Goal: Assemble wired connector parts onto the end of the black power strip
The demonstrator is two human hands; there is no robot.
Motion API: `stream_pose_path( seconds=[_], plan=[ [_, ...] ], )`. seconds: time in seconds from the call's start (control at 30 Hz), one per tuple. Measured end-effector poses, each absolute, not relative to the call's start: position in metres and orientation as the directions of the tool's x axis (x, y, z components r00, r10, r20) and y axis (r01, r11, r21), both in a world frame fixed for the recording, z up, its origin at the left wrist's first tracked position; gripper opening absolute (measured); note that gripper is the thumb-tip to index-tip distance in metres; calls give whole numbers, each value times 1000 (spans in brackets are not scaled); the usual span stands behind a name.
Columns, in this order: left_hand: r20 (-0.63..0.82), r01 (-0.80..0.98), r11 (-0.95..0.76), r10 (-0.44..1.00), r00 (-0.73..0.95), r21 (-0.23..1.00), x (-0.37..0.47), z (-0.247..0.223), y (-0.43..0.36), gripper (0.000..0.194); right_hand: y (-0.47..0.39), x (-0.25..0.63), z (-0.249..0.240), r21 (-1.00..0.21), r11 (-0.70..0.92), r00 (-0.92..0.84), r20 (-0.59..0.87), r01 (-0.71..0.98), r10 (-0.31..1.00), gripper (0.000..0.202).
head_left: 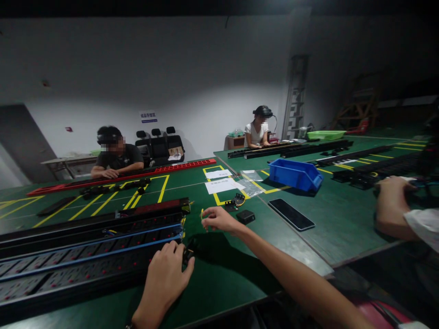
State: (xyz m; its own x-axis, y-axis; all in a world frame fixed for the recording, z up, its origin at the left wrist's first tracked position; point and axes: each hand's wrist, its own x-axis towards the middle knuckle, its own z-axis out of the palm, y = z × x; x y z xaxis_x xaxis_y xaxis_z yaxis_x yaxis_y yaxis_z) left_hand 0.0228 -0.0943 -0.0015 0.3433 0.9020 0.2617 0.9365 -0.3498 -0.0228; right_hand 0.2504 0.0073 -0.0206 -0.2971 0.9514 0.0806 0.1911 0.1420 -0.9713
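My left hand (168,272) is curled at the near right end of a long black rail assembly (103,260) with blue edge strips and small red dots. Between its thumb and forefinger is a small black part (188,255). My right hand (219,219) hovers just beyond the rail's end, fingers bent together. A thin yellow sliver (202,214) shows at its fingertips; its kind is unclear. Loose wire ends stick out from the rail ends. Right of that hand lie a small black box (246,216) and a black bracket (235,201).
A phone (291,214), a blue bin (295,174), paper sheets (222,185) and clear plastic bags (252,187) lie on the green table. A red rail (164,169) lies farther back. Two people work across the table; another person's arm (394,205) reaches in at right.
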Motion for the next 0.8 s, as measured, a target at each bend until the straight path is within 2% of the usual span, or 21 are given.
stream_pose_path(
  seconds=[0.07,0.2,0.47,0.7,0.8],
  plan=[
    [304,937,-349,892,334,-7,22,4,-97,32,2,240,-24,-985,106,-334,56,133,941,21],
    [384,920,-392,852,355,19,27,16,-94,28,-8,228,-26,-997,34,-347,9,66,938,28],
    [286,915,-397,887,363,70,51,25,-76,16,-15,224,-20,-999,33,-323,41,-30,945,36],
    [291,907,-416,878,381,66,52,26,-69,18,-11,222,-28,-994,25,-304,56,-104,951,42],
    [278,907,-408,887,368,100,43,30,-60,14,-9,220,-33,-992,17,-295,53,-123,954,47]
  ],
)
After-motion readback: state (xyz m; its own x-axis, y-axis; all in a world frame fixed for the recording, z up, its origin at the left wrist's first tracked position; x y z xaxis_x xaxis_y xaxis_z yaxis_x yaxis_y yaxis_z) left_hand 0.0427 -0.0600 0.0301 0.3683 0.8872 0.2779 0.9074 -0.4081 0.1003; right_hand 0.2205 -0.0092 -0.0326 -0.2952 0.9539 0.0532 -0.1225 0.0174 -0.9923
